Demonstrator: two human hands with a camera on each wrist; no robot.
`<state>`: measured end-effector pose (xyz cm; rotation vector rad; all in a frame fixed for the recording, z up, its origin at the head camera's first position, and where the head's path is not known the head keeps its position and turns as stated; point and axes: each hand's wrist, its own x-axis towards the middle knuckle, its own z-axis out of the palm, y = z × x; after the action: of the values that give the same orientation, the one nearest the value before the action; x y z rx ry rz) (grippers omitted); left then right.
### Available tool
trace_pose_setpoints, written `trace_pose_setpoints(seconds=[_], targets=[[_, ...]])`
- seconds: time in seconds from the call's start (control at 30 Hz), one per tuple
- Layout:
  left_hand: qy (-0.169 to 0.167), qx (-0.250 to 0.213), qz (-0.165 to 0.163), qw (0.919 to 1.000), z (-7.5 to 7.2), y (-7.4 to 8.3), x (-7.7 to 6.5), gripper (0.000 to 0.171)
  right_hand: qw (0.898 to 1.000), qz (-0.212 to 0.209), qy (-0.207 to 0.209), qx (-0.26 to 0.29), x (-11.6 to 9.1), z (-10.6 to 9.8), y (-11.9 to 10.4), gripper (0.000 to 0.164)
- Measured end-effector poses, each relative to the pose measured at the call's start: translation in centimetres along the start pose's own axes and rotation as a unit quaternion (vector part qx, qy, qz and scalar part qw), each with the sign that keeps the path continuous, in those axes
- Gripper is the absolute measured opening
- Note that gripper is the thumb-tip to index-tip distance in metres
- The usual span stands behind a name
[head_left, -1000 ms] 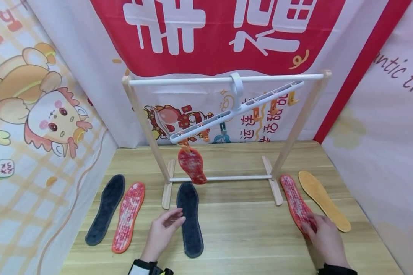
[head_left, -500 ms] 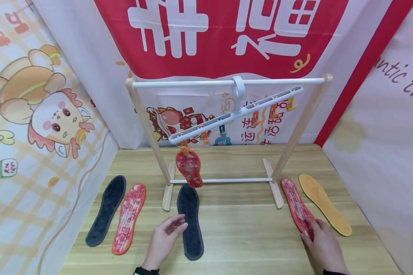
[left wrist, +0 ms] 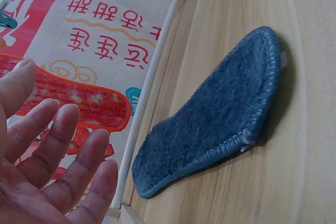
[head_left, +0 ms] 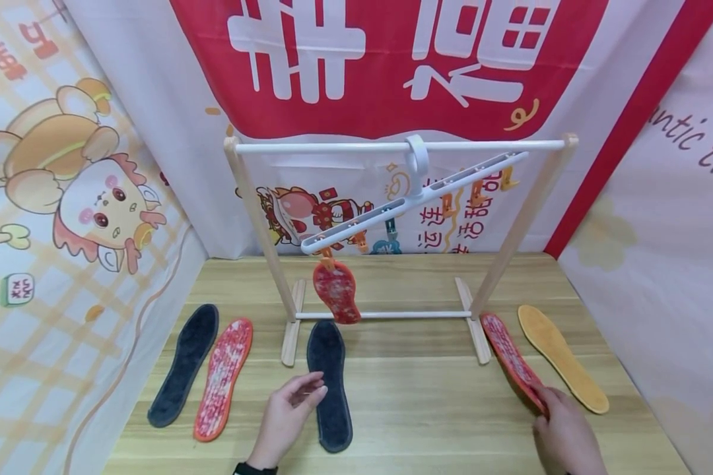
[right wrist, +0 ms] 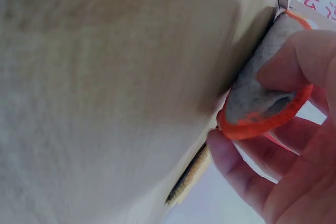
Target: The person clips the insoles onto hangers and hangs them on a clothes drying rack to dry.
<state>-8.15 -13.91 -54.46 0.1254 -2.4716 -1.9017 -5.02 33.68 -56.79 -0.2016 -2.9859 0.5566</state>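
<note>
Red-and-white patterned fabric, bound with a bright orange-red edge, makes the long insole (head_left: 511, 356) on the right of the wooden bench (head_left: 416, 409). Just now its near end has come up from the wood: half a second ago it lay flat under your fingers, and now it is tilted. Your right hand (head_left: 568, 432) pinches this end, with the thumb against the grey underside (right wrist: 244, 100) and the other fingers on the opposite face. For the work, I judge this means that the picking up has begun, but you do not yet have the whole insole in the air; whether its far end touches the bench I cannot tell.

Your left hand (head_left: 286, 415) has stayed near the same place, with fingers loosely bent and holding nothing, beside a dark blue, fuzzy insole (head_left: 334, 425) on the bench. So of your two hands, only the right one carries something.

Look at the piece you grip: it seems soft and thin, and its near end bends into a curve between your fingers. To its right lies a plain yellow insole (head_left: 563, 359), apart from it. Its far end is close to the right foot of the pale wooden stand (head_left: 513, 244).
</note>
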Motion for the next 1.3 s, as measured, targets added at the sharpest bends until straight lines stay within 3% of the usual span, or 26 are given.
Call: trace_pose_setpoints(seconds=[0.23, 0.47, 0.6, 0.77, 1.07, 1.3], targets=[[0.004, 0.002, 0.016, 0.9999, 0.1, 0.4, 0.1, 0.037, 0.997, 0.017, 0.073, 0.012, -0.3, -1.2, 0.1, 0.034], [0.004, 0.006, 0.009, 0.9999, 0.1, 0.6, 0.3, 0.040, 0.985, 0.000, 0.170, 0.030, 0.0, -2.2, 0.0, 0.018], [0.006, 0.010, 0.023, 0.9997, 0.1, 0.7, 0.6, 0.039, 0.969, -0.015, 0.242, 0.042, 0.4, -2.5, 0.0, 0.016], [0.010, 0.013, 0.039, 0.9991, 0.1, 1.4, 0.8, 0.037, 0.948, -0.001, 0.301, 0.105, 0.6, -3.3, -0.8, 0.019], [0.016, 0.032, 0.063, 0.9974, 0.2, 2.7, 1.3, 0.033, 0.915, 0.089, 0.311, 0.241, 1.0, -5.6, -3.2, 0.020], [0.013, 0.039, 0.099, 0.9942, 0.4, 3.9, 2.0, 0.031, 0.884, 0.110, 0.339, 0.301, 1.8, -6.7, -4.2, 0.015]])
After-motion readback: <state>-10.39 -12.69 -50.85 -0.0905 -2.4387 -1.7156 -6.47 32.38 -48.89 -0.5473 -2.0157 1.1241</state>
